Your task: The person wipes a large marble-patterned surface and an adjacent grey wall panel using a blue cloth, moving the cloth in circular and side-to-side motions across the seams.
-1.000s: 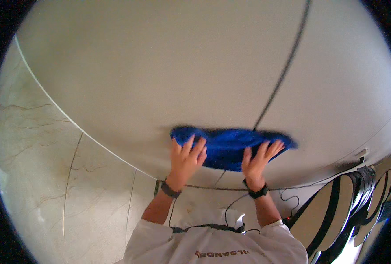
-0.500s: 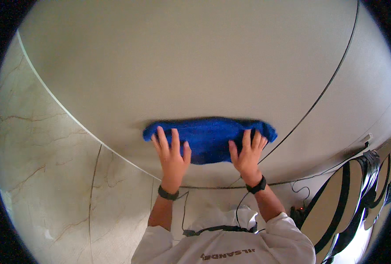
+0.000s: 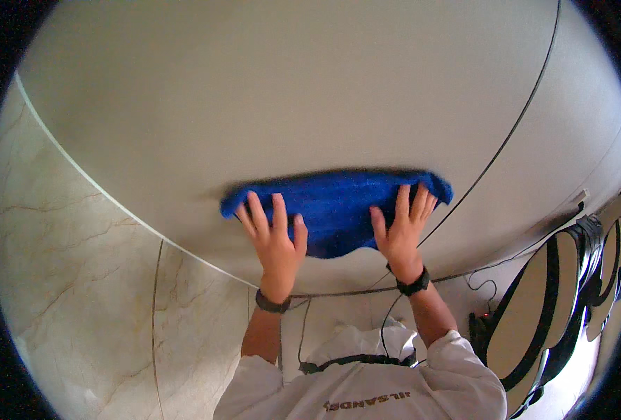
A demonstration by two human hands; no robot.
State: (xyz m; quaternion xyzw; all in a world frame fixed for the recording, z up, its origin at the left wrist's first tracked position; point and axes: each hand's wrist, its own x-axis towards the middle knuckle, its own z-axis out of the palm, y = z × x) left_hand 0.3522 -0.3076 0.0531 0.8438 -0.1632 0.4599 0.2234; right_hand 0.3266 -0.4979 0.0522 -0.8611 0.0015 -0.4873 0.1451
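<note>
A blue cloth [image 3: 338, 213] is spread sideways across a broad, smooth beige surface [image 3: 310, 98], its lower edge sagging between my hands. Near its left end, my left hand [image 3: 274, 241] has its fingers spread and laid flat over the fabric, the thumb apart from them. My right hand [image 3: 403, 234] rests on the right part in the same way, with the fingers apart and the fingertips near the curled right corner. Both hands press on the cloth from the front, and neither is closed round it. Each wrist wears a dark band.
A thin dark line [image 3: 510, 136] crosses the beige surface at right. White trim [image 3: 114, 199] borders it at left, beside veined tiles [image 3: 79, 280]. Beige-and-black chairs [image 3: 534, 308] stand at lower right. Loose dark cables [image 3: 485, 283] run nearby, and one hangs by my waist.
Both hands have slid the cloth a little upward and drawn slightly farther apart. The cloth now looks wider, and its lower edge dips and curves more.
</note>
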